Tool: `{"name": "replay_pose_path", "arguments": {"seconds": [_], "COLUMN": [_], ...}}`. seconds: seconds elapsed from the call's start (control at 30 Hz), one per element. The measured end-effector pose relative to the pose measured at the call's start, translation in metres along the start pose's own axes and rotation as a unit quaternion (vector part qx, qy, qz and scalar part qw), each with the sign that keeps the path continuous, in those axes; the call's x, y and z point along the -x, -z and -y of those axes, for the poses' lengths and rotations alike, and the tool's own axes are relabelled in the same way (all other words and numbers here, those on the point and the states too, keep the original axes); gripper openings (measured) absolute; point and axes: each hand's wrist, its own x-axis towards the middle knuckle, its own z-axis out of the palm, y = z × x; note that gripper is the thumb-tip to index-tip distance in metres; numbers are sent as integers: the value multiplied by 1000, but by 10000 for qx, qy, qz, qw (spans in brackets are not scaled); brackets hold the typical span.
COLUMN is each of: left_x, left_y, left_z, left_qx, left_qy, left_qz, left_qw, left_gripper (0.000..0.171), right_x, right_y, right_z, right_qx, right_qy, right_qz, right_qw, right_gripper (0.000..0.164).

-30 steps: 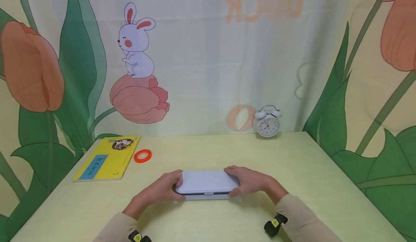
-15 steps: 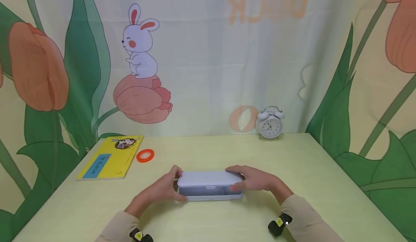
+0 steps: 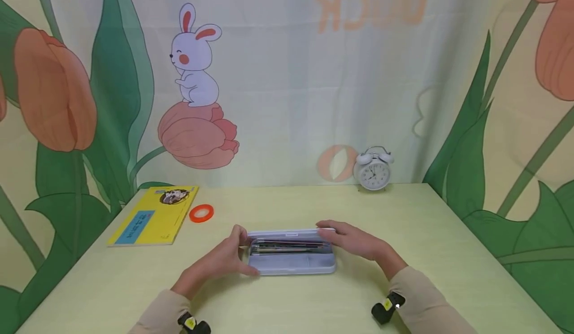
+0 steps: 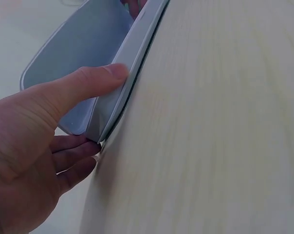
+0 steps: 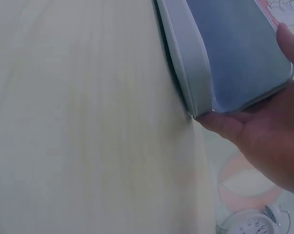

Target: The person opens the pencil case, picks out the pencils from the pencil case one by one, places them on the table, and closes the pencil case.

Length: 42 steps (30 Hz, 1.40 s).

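Note:
A pale grey-white pencil case (image 3: 280, 263) lies on the table with its lid (image 4: 88, 39) raised toward the back. Several pens and pencils (image 3: 287, 247) lie in it along the hinge side. My left hand (image 3: 228, 255) grips the case's left end, thumb (image 4: 101, 80) pressed on the front wall and fingers around the end's lower corner. At the right end, my right hand (image 3: 358, 242) holds the lid, its thumb (image 5: 288, 44) at the lid's edge while other fingers lie along the end and behind the lid, partly hidden.
A yellow book (image 3: 152, 217) lies at the back left of the table (image 3: 287, 306), with an orange ring of tape (image 3: 201, 213) beside it. Near the back right stands a white alarm clock (image 3: 374, 172). A printed curtain (image 3: 278, 99) hangs behind the table.
The lid has swung up and back from nearly closed, exposing the pens and pencils. My right hand has moved slightly back with the lid; my left hand has kept its hold on the case.

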Motion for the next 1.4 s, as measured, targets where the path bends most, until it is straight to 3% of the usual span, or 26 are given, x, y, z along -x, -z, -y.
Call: {"name": "replay_pose_path", "arguments": {"seconds": [0.1, 0.2, 0.33, 0.4, 0.6, 0.73, 0.9, 1.0, 1.1, 1.23, 1.4], "left_x": [-1, -2, -2, -2, -1, -2, -4, -3, -2, 0, 1], "left_y": [-1, -2, -3, -3, -1, -1, -1, 0, 1, 1, 1], "left_z": [1, 2, 1, -1, -2, 1, 5, 6, 5, 4, 3], "left_qx": [-65, -90, -110, -133, -97, -38, 0, 29, 31, 3, 16], "left_qy": [-1, -4, -68, -72, -89, -15, 122, 111, 10, -104, -141], "left_qz": [43, 68, 95, 101, 51, 71, 131, 208, 279, 319, 298], "left_qw": [10000, 9999, 9999, 9998, 9999, 10000, 9998, 9997, 9996, 9994, 9995], "left_gripper": [75, 73, 71, 71, 73, 77, 102, 113, 115, 114, 114], "right_x": [-2, -5, -8, -9, -10, -10, -9, -7, -5, -4, -5], "right_y": [-3, -7, -8, -8, -5, -5, -9, -12, -13, -14, -15], "right_z": [3, 1, -3, -4, -5, -6, -7, -7, -6, -5, 0], "right_qx": [-615, -1249, -1568, -1570, -1272, -456, 556, 747, 704, 762, 1291], "right_qy": [-148, -228, -422, -459, -189, -34, -88, -124, -33, 56, -11], "right_qz": [-379, -996, -1740, -1843, -1572, -1363, -699, -241, -9, 33, -127], "right_qw": [9973, 9869, 9713, 9692, 9792, 9896, 9960, 9968, 9975, 9971, 9916], "right_gripper": [64, 53, 38, 34, 37, 46, 88, 115, 129, 133, 132]}}
